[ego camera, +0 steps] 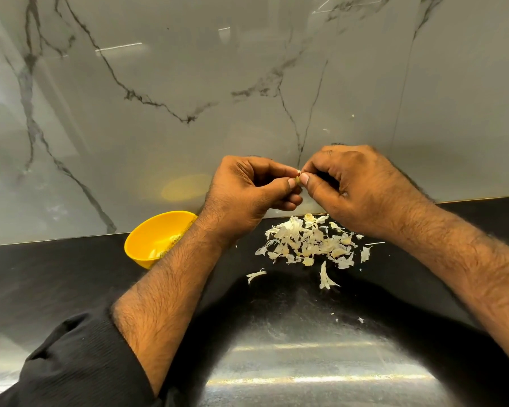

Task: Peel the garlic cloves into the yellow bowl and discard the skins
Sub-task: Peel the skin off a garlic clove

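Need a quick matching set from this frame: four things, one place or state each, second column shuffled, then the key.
Things:
1. yellow bowl
2. garlic clove
3. pile of skins
4. black sleeve

Places or states:
A. loose on the dark counter, below the hands
B. pinched between both hands' fingers
C. on the left forearm, pushed up
D. by the wall, partly behind the left wrist

Pairs: 1-D, 2-B, 3-A, 4-C
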### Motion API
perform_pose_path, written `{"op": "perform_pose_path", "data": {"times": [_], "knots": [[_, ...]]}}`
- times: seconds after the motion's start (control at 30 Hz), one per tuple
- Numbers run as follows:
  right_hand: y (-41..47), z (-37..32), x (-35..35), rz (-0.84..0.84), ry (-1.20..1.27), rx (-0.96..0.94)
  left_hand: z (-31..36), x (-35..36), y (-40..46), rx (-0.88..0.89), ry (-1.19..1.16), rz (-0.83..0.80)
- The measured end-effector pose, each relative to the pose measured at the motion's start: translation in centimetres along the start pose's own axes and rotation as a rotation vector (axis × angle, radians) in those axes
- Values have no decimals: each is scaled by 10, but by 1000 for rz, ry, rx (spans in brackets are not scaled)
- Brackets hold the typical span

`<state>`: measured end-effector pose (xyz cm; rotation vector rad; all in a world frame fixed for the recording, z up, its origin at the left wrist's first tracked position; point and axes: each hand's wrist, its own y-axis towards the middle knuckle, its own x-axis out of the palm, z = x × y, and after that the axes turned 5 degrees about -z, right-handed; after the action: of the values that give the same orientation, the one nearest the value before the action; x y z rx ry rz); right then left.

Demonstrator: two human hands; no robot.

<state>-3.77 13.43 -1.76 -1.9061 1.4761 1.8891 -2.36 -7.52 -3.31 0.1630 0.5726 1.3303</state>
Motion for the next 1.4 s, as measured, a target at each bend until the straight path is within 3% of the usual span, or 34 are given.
{"op": "perform_pose_path", "data": {"times": [0.43, 0.67, 0.97, 1.4], "knots": [[0, 0, 8, 22, 87, 50, 0, 1, 0, -1, -42, 4], [1, 2, 7, -3, 457, 201, 2, 1, -1, -4, -165, 46], [1, 3, 6, -3, 681, 278, 1, 0, 0, 5, -181, 86], [0, 4, 7, 30, 292, 198, 0, 5, 0, 50, 18, 49]]}}
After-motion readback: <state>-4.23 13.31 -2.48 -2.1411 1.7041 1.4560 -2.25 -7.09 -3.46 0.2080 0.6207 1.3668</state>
